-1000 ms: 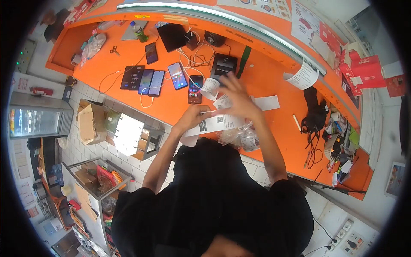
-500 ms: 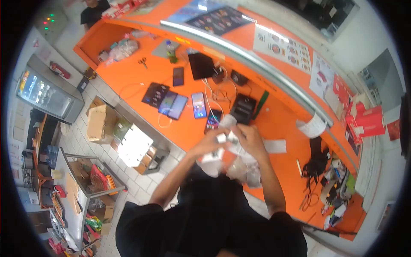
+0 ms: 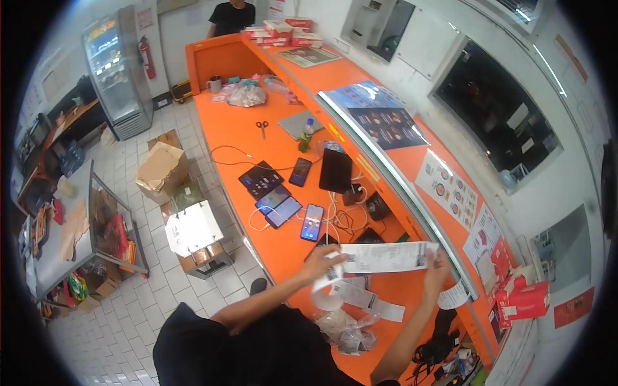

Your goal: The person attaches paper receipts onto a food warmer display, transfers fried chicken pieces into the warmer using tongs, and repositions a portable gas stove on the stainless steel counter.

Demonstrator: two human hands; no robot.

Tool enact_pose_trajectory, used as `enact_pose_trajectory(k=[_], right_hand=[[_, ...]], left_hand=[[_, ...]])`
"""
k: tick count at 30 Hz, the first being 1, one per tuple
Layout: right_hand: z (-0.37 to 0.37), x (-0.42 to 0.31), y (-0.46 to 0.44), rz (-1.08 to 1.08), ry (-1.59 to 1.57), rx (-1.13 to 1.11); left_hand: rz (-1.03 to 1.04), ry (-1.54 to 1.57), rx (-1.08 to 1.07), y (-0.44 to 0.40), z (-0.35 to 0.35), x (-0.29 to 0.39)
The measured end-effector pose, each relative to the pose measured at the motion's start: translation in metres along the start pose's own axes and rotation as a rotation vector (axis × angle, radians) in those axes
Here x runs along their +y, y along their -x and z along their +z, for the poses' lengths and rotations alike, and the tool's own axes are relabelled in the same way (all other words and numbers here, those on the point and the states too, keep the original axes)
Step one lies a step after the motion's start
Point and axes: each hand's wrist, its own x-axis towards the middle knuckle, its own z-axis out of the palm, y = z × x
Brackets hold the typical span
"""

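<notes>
Left hand [image 3: 320, 262] and right hand [image 3: 437, 273], fingers pinching opposite ends of a printed paper strip [image 3: 386, 257], stretched above the orange counter [image 3: 241, 138]. Relative to the strip: loose slips [image 3: 370, 300] and a clear plastic bag [image 3: 351, 334] lie nearer the wearer; phones lie beyond.

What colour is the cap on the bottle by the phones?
Blue; the cap shows best in the current head view.
</notes>
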Motion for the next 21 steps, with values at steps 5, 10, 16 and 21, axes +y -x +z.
enact_pose_trajectory(k=[5, 10, 16, 21], right_hand=[[0.009, -0.038, -0.044, -0.505, 0.727, 0.223], [0.005, -0.016, -0.067, -0.365, 0.565, 0.229], [-0.001, -0.005, -0.066, -0.59, 0.503, 0.083], [-0.003, -0.003, -0.055, -0.718, 0.604, 0.033]], left_hand=[[-0.004, 0.054, -0.024, -0.023, 0.052, -0.016], [0.152, -0.022, 0.008, -0.027, 0.064, -0.039], [-0.022, 0.074, -0.015, -0.012, 0.061, -0.055], [-0.07, 0.129, 0.028, 0.002, 0.063, -0.055]])
